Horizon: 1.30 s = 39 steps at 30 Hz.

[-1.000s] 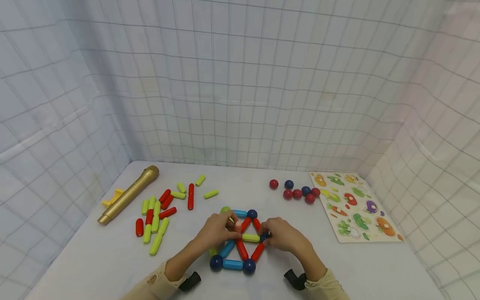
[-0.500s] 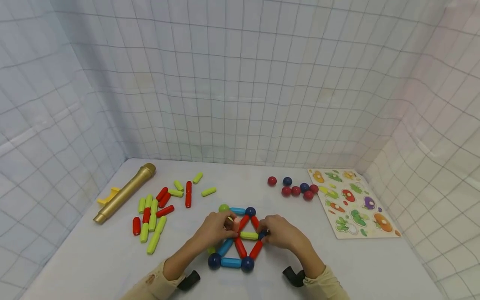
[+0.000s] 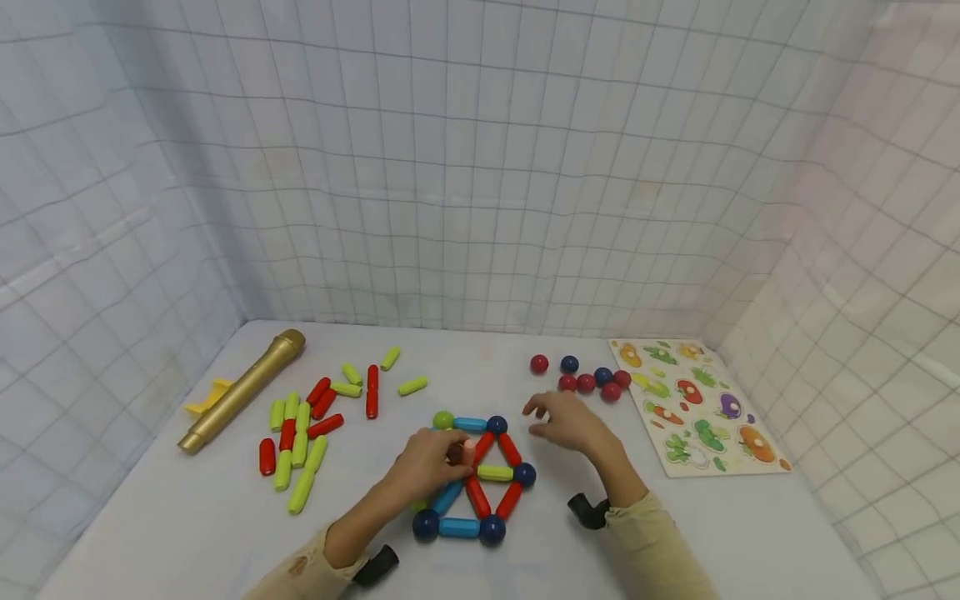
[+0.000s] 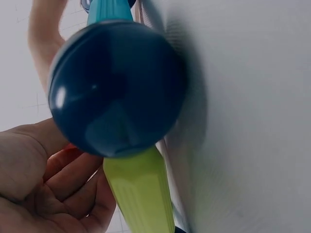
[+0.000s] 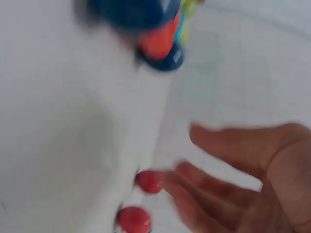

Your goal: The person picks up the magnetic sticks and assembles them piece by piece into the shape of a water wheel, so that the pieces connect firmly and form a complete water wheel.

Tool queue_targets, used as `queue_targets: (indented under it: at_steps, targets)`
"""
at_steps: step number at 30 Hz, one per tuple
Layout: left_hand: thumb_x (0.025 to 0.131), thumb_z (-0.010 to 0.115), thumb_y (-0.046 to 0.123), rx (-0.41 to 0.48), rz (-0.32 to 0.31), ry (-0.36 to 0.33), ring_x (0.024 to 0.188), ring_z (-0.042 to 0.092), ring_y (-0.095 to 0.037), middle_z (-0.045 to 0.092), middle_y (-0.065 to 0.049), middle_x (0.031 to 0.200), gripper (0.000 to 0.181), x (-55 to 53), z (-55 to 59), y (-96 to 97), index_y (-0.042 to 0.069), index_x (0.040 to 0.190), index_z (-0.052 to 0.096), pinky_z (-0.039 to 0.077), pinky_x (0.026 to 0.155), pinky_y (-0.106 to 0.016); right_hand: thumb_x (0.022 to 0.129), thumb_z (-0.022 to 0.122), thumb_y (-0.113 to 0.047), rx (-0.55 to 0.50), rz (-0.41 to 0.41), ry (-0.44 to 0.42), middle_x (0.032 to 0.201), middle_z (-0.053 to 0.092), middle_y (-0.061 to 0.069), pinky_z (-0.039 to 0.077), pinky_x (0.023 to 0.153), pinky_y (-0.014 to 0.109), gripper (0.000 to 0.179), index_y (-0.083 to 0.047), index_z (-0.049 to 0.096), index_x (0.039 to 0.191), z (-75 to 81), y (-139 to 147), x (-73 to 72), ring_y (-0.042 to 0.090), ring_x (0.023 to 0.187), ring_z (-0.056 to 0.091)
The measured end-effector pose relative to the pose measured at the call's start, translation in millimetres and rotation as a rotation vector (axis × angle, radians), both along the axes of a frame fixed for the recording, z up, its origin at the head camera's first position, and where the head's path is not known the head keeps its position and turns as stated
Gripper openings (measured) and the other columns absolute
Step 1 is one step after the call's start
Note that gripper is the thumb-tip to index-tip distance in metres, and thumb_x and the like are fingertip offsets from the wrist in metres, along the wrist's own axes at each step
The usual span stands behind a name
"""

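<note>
On the table lies a frame of magnetic rods and balls, with a dark blue ball [image 3: 524, 475] at its right corner and a yellow-green rod [image 3: 495, 473] leading inward. Over its middle my left hand [image 3: 426, 467] pinches an orange-red rod [image 3: 470, 450]; the lower end is hidden by the fingers. The left wrist view has a large blue ball [image 4: 116, 90] and a yellow-green rod [image 4: 141, 191] in front of that hand. My right hand [image 3: 570, 421] is off the frame, fingers apart and holding nothing, between the frame and the loose balls. The right wrist view is blurred.
Loose red and blue balls [image 3: 586, 383] lie at the back right, beside a vegetable puzzle board [image 3: 708, 417]. Several loose red and yellow-green rods [image 3: 300, 446] are spread at the left. Farther left lies a gold toy microphone [image 3: 243, 390] by a yellow piece [image 3: 210, 397].
My right hand has let go of the blue ball at the frame's right corner and moved up and right, its fingers spreading. The left hand keeps its hold at the middle.
</note>
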<state>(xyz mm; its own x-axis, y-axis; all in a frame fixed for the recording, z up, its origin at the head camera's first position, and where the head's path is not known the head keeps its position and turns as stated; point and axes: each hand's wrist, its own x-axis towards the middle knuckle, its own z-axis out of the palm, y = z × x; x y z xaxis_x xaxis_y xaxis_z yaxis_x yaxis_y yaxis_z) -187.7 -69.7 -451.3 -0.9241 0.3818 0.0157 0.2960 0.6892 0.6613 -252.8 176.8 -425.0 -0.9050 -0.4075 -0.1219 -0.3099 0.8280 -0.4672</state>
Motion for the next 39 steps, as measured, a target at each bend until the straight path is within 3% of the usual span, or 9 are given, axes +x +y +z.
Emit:
queue_targets:
  at_steps: [3, 5, 8, 12, 17, 21, 27, 31, 39]
  targets:
    - [0.083, 0.077, 0.015, -0.023, 0.009, 0.003, 0.079, 0.063, -0.012, 0.072, -0.001, 0.088, 0.026, -2.6, 1.7, 4.1, 0.006, 0.105, 0.068, 0.057, 0.073, -0.03, 0.085, 0.07, -0.007, 0.054, -0.18, 0.185, 0.104, 0.065, 0.013, 0.054, 0.077, 0.039, 0.027, -0.005, 0.069, 0.112, -1.7, 11, -33.5, 0.024, 0.09, 0.06]
    - [0.083, 0.076, 0.016, -0.035, 0.013, -0.002, 0.079, 0.062, -0.012, 0.071, -0.001, 0.089, 0.026, -5.0, 3.8, 6.6, 0.006, 0.105, 0.068, 0.058, 0.074, -0.03, 0.085, 0.067, -0.005, 0.09, -0.268, 0.252, 0.105, 0.063, 0.017, 0.053, 0.077, 0.042, 0.028, -0.002, 0.068, 0.113, -4.8, 18, -52.3, 0.027, 0.09, 0.06]
    - [0.083, 0.076, 0.017, -0.046, 0.008, -0.007, 0.08, 0.062, -0.011, 0.071, -0.001, 0.089, 0.027, -8.4, 5.1, 10.7, 0.006, 0.106, 0.068, 0.058, 0.075, -0.029, 0.085, 0.065, -0.004, 0.145, -0.336, 0.265, 0.103, 0.062, 0.019, 0.052, 0.08, 0.046, 0.027, 0.002, 0.067, 0.112, -13.4, 28, -69.8, 0.03, 0.089, 0.06]
    - [0.083, 0.077, 0.019, -0.033, -0.001, -0.025, 0.083, 0.066, -0.013, 0.073, -0.001, 0.09, 0.027, -9.1, 2.4, 13.8, 0.008, 0.106, 0.069, 0.058, 0.077, -0.03, 0.086, 0.065, -0.006, 0.217, -0.334, 0.212, 0.099, 0.065, 0.018, 0.053, 0.082, 0.046, 0.023, 0.002, 0.067, 0.107, -25.2, 35, -73.8, 0.031, 0.092, 0.06]
    - [0.083, 0.077, 0.019, -0.015, 0.012, -0.054, 0.084, 0.067, -0.013, 0.074, -0.001, 0.091, 0.027, -6.2, -1.4, 13.5, 0.009, 0.106, 0.07, 0.058, 0.078, -0.032, 0.083, 0.07, -0.007, 0.153, -0.32, 0.175, 0.096, 0.067, 0.015, 0.052, 0.082, 0.044, 0.025, 0.0, 0.069, 0.108, -29.2, 32, -59.4, 0.029, 0.09, 0.06]
    - [0.082, 0.077, 0.018, -0.015, 0.013, -0.049, 0.083, 0.067, -0.013, 0.074, -0.001, 0.09, 0.026, -3.3, -3.1, 11.8, 0.009, 0.105, 0.07, 0.058, 0.077, -0.032, 0.08, 0.077, -0.011, 0.041, -0.271, 0.205, 0.093, 0.069, 0.01, 0.053, 0.075, 0.036, 0.029, -0.003, 0.071, 0.108, -20.5, 15, -34.3, 0.022, 0.083, 0.058]
    - [0.083, 0.077, 0.019, -0.016, 0.006, -0.047, 0.085, 0.069, -0.014, 0.074, -0.002, 0.092, 0.028, -1.0, -3.0, 7.3, 0.008, 0.108, 0.07, 0.059, 0.078, -0.034, 0.081, 0.079, -0.015, -0.22, -0.085, 0.285, 0.099, 0.069, 0.005, 0.056, 0.069, 0.024, 0.031, -0.009, 0.072, 0.11, 1.9, -21, 17.1, 0.015, 0.082, 0.064]
    - [0.083, 0.077, 0.019, -0.01, -0.004, -0.024, 0.085, 0.07, -0.015, 0.075, -0.003, 0.092, 0.029, -1.6, -4.0, 3.4, 0.008, 0.108, 0.07, 0.059, 0.078, -0.034, 0.081, 0.079, -0.014, -0.405, 0.045, 0.292, 0.102, 0.07, 0.004, 0.059, 0.072, 0.027, 0.032, -0.009, 0.071, 0.112, 10.9, -39, 42.3, 0.015, 0.083, 0.069]
    - [0.083, 0.077, 0.018, -0.01, -0.006, 0.004, 0.079, 0.069, -0.013, 0.075, -0.002, 0.087, 0.02, -3.1, -3.0, -2.7, 0.008, 0.099, 0.07, 0.059, 0.074, -0.03, 0.081, 0.078, -0.009, -0.501, 0.169, 0.341, 0.105, 0.069, 0.001, 0.058, 0.075, 0.025, 0.033, -0.011, 0.071, 0.112, 4.5, -60, 56.1, 0.012, 0.085, 0.069]
